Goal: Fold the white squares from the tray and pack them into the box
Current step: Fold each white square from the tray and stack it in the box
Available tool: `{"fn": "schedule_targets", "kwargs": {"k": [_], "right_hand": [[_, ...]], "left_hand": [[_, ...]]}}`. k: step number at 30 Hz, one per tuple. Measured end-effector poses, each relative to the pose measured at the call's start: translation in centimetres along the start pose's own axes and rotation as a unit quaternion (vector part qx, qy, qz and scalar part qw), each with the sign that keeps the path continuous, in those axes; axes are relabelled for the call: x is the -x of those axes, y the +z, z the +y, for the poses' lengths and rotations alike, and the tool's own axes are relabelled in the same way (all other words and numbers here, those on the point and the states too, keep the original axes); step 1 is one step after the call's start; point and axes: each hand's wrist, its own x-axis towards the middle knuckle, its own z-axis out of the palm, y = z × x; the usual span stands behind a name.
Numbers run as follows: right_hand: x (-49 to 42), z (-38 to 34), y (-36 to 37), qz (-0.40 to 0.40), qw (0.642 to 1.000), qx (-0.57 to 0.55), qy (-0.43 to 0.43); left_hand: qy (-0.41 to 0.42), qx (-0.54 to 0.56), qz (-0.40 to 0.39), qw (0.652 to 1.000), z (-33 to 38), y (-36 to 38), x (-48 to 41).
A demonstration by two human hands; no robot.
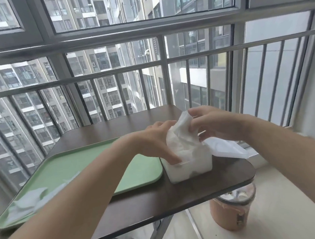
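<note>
So we've got a dark brown tabletop point(140, 201) pushed up against a barred window railing point(111, 74), with apartment blocks outside. At about 8 o'clock sits the green tray point(77, 163), and a few loose white squares point(29, 201) are still piled in its near-left corner, partly hidden behind our left forearm, which cuts diagonally across the tray.

Moving right, our left hand point(154, 142) is reaching flat over the tray's far edge, fingers point(172, 157) spread and pressing down at the near-left rim of the box, steadying the wad there rather than really gripping it. The white box point(190, 168) sits just beside the tray's right edge, around 4 o'clock from centre, already stuffed with white sheets. A crumpled white square point(182, 134) sticks up out of it.

Our right hand point(213, 124) comes in from 3 o'clock, fingers pinched closed on the top of that crumpled square. A clear plastic flap point(228, 149) hangs off the box's right side. Down on the floor at 5 o'clock there's a pinkish bin point(233, 209) with trash in it.
</note>
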Motion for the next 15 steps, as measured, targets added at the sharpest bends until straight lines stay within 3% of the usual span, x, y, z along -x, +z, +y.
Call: {"fn": "schedule_targets", "kwargs": {"k": [5,9,15], "right_hand": [[0.2,-0.2,0.5,-0.008,0.999,0.032,0.003],[0.6,-1.0,0.8,0.003,0.999,0.051,0.005],[1.3,-2.1,2.1,0.074,0.987,0.127,-0.065]], "left_hand": [[-0.032,-0.119,-0.042,0.992,1.3,-0.1,-1.4],[-0.055,-0.067,-0.063,0.994,1.0,0.4,-1.8],[-0.043,-0.062,-0.005,0.997,0.0,0.6,-1.4]]}}
